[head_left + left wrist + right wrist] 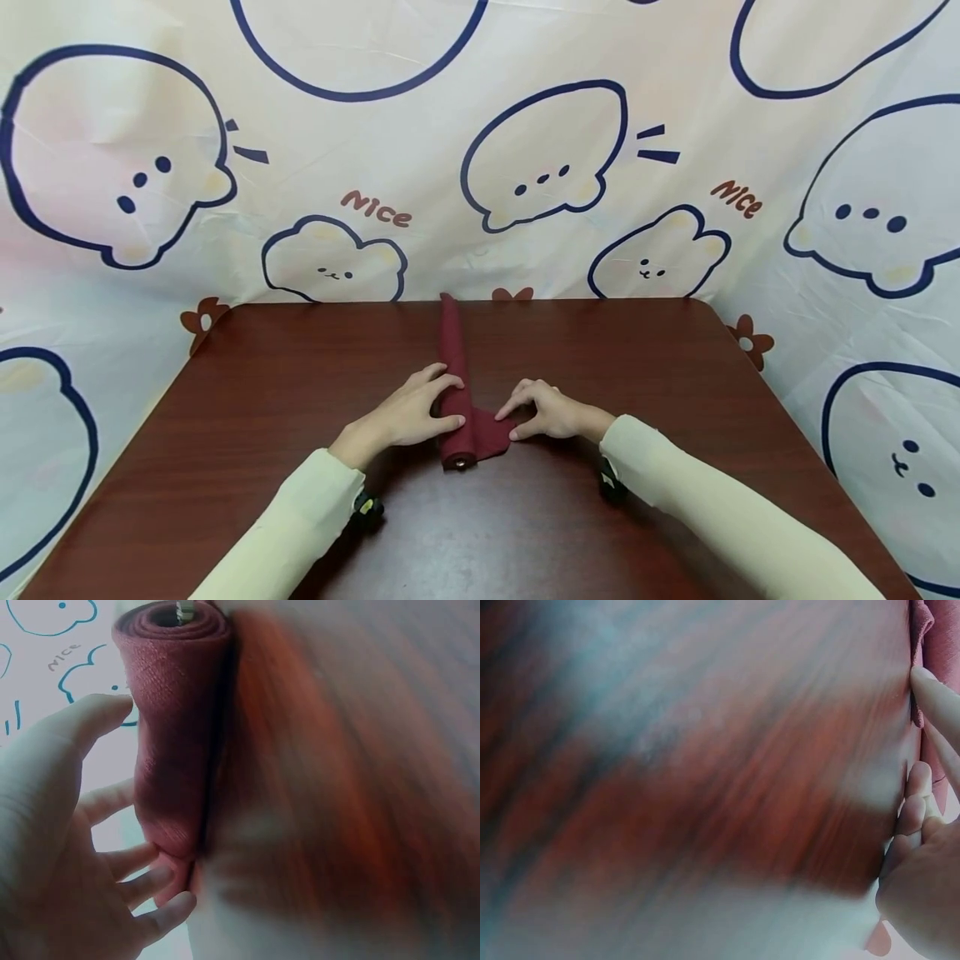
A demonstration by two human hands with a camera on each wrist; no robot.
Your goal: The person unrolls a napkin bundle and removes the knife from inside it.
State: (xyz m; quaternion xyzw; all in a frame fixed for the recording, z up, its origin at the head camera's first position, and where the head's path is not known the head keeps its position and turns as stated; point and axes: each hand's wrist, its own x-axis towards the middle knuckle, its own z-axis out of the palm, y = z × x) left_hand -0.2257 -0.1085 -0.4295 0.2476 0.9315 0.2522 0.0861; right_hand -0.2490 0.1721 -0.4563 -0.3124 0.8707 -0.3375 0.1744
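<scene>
A dark red cloth [453,358] lies rolled into a long tube, pointing away across the table. A short flat flap [491,432] of it spreads to the right of the near end. In the left wrist view the roll's [176,697] end shows layers wound in a spiral around a small metal piece [184,610]. My left hand [408,412] touches the roll from the left, thumb near its front end and fingers spread farther along. My right hand [553,410] rests thumb and forefinger on the flap's right edge, with a gap between the two tips.
The dark brown wooden table [300,350] has rounded far corners. Behind and beside it hangs a pale printed cloth [435,167] with cartoon outlines. A dark wrist device sits under each pale sleeve [307,500].
</scene>
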